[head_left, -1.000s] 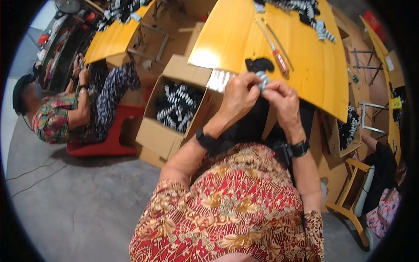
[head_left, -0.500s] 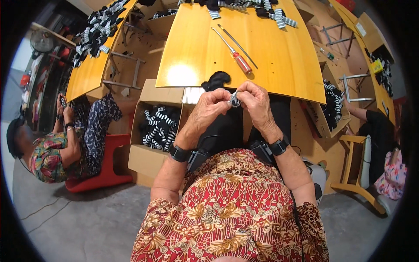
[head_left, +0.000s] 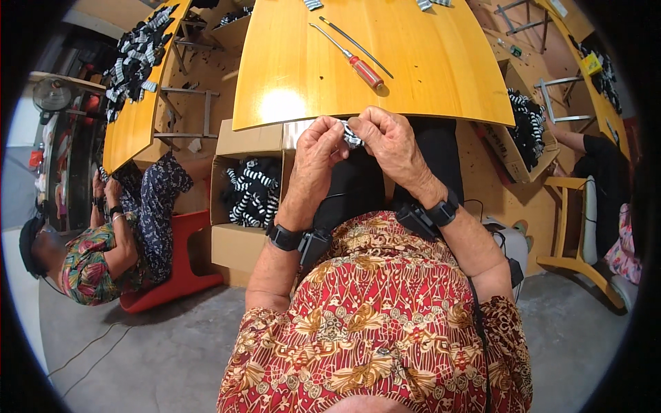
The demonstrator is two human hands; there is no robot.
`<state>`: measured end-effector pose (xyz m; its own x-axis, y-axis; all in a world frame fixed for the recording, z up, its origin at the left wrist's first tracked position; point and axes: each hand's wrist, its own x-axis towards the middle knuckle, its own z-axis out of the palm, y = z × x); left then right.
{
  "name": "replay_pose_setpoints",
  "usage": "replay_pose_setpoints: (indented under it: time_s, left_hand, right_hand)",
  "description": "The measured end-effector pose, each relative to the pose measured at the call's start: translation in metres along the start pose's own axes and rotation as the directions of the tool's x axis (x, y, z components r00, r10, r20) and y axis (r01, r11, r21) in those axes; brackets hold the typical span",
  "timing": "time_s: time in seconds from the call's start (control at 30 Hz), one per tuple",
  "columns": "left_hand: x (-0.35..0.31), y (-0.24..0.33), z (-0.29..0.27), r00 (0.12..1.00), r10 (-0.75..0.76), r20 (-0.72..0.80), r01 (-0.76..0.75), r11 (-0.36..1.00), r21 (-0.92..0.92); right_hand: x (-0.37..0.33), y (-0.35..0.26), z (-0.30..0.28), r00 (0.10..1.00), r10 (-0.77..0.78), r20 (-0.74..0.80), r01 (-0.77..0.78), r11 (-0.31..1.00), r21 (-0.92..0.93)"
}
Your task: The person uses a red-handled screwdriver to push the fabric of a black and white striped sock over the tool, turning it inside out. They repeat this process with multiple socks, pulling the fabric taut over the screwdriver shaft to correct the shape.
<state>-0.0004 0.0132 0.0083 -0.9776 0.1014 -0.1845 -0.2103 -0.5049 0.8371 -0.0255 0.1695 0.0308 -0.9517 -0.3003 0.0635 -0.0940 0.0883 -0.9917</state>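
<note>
— Striped piece [head_left: 352,134]: where do we have it?
— Just below the yellow table [head_left: 385,76] edge, pinched between left hand [head_left: 318,155] and right hand [head_left: 390,146], fingertips pressed together on it.
— Room around us?
— Screwdriver [head_left: 351,58] lies well beyond that edge; cardboard box [head_left: 241,206] sits beside its left corner.

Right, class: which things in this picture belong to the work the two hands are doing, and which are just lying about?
In use:
- left hand and right hand, pinching together
- small black-and-white striped piece held between them, at the table edge

Lying about:
- red-handled screwdriver on the yellow table
- thin metal rod beside it
- cardboard box of striped pieces, left of the person's lap
</note>
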Motion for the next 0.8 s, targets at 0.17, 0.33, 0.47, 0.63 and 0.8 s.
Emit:
replay_pose_setpoints:
  time_s: [0.17,0.33,0.47,0.63,0.8]
  left_hand:
    - [-0.002,-0.002,-0.002,0.99,0.134,-0.038,-0.128,0.984,0.121]
    - [-0.003,-0.004,0.013,0.953,0.28,-0.113,-0.248,0.939,0.239]
    - [0.003,-0.003,0.013,0.959,0.279,-0.047,-0.252,0.919,0.302]
    - [-0.003,-0.006,0.017,0.97,0.243,-0.015,-0.226,0.923,0.31]
    - [-0.006,-0.003,0.012,0.945,0.323,-0.05,-0.282,0.883,0.376]
  right_hand:
    - [-0.003,0.002,-0.004,0.994,-0.107,0.008,0.106,0.969,-0.224]
    - [-0.001,0.003,-0.007,0.994,-0.105,-0.005,0.097,0.935,-0.34]
    - [0.003,0.01,-0.009,1.0,-0.014,-0.003,0.013,0.982,-0.191]
    - [0.0,0.009,-0.009,0.999,-0.017,-0.039,0.011,0.988,-0.153]
    - [0.0,-0.001,-0.001,0.993,-0.104,-0.058,0.094,0.983,-0.155]
